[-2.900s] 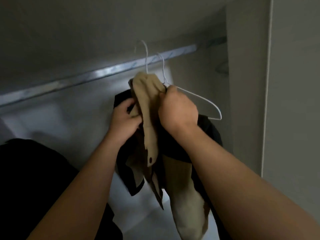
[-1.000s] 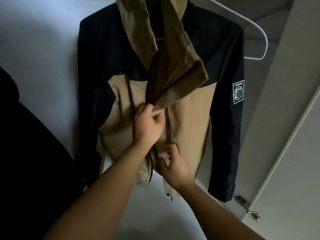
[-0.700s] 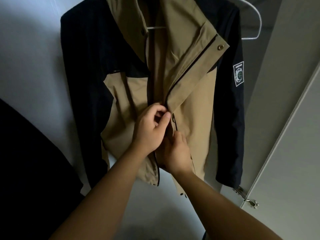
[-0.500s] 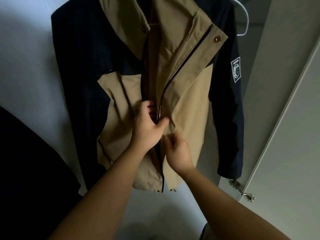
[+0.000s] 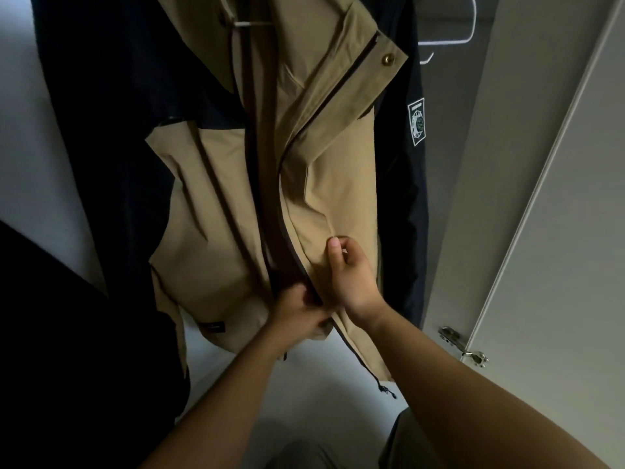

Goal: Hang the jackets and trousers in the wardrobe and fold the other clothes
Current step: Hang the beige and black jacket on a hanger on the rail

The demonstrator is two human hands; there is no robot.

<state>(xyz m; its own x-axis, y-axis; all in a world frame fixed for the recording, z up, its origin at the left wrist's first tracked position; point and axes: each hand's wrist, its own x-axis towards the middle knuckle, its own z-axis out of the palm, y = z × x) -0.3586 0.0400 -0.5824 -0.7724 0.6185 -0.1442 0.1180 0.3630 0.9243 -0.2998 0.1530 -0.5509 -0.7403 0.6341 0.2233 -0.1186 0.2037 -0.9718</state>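
Left hand (image 5: 297,311) and right hand (image 5: 353,279) have slid down the jacket (image 5: 216,198) front since half a second ago and are now near its hem. The left pinches the zip edge. The right, at its 2 o'clock, grips the tan panel, thumb up. The jacket hangs in the wardrobe (image 5: 473,198), with its hanger bar (image 5: 252,23) at 12 o'clock and a dark garment (image 5: 67,333) at 8 o'clock.

left hand (image 5: 297,313), right hand (image 5: 351,275) on jacket (image 5: 209,204) front
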